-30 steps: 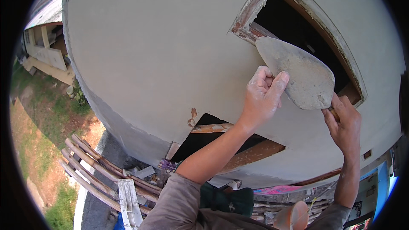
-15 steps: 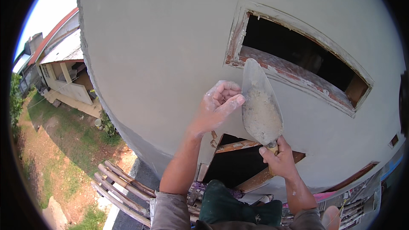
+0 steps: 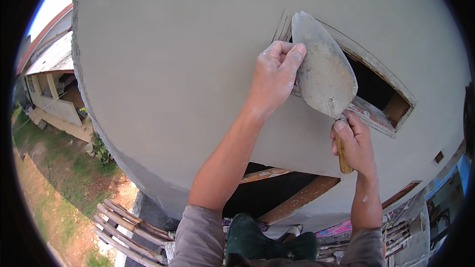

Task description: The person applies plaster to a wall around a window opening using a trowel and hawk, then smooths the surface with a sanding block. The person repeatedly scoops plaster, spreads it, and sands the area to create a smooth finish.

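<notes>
A pointed bricklayer's trowel (image 3: 324,66), its grey blade smeared with mortar, is raised in front of the plastered wall with its tip up. My right hand (image 3: 357,143) is wrapped round its wooden handle (image 3: 342,155). Beside the blade's left edge, my left hand (image 3: 277,71) is closed, white with dust on the fingers. Its thumb lies over the blade's edge near the tip; the fingertips are curled out of sight. Behind the blade is a narrow window opening (image 3: 368,81) with a rough frame, partly hidden by the trowel.
The smooth grey wall (image 3: 173,69) fills most of the view. Lower down is a dark opening (image 3: 277,190) crossed by boards. Bamboo poles (image 3: 131,225) lie at the lower left, beside my dark-clothed legs (image 3: 267,242). A house (image 3: 57,84) and grassy ground (image 3: 59,158) lie further left.
Both hands and the trowel have moved upward, and the right hand also to the right. The blade now covers part of the window opening and carries less loose mortar on its face.
</notes>
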The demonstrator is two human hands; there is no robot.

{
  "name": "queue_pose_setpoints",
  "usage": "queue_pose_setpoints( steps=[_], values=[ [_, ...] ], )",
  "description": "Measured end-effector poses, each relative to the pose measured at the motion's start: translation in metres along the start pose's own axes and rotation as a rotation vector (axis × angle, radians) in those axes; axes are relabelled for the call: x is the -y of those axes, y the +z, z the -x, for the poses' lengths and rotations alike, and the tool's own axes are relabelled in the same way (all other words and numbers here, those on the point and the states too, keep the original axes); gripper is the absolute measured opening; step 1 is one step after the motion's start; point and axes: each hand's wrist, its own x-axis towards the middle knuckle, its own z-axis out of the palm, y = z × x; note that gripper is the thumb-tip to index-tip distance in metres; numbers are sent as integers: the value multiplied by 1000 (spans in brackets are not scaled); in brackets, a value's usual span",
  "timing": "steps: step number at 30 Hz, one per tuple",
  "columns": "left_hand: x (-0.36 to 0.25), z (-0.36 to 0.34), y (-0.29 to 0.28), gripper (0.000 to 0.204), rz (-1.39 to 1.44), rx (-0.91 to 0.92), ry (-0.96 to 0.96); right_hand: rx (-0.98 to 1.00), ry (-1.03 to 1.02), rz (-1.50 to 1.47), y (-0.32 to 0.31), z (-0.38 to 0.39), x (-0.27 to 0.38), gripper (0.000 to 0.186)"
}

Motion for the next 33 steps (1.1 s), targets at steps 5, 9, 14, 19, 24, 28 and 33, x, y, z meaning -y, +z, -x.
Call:
queue_pose_setpoints(
  steps=[5,9,14,19,24,28,33],
  values=[
    [5,1,0,29,50,-50,-22,20,36,89,-7,-8,9,42],
    [7,12,-6,30,92,-52,-50,18,39,123,-7,2,5,40],
    [-4,34,-14,39,-22,-32,155,-11,-50,-86,35,28,-18,31],
    [-45,37,-47,59,-315,141,303,50,-15,-390,110,23,-16,25],
    [-82,9,-60,54,-349,116,223,126,-177,-660,160,4,22,28],
    [-90,-11,-59,53,-534,65,152,199,-188,-920,176,10,44,33],
    [-82,-21,-60,55,-410,86,97,155,-167,-977,178,7,50,33]
  ],
)
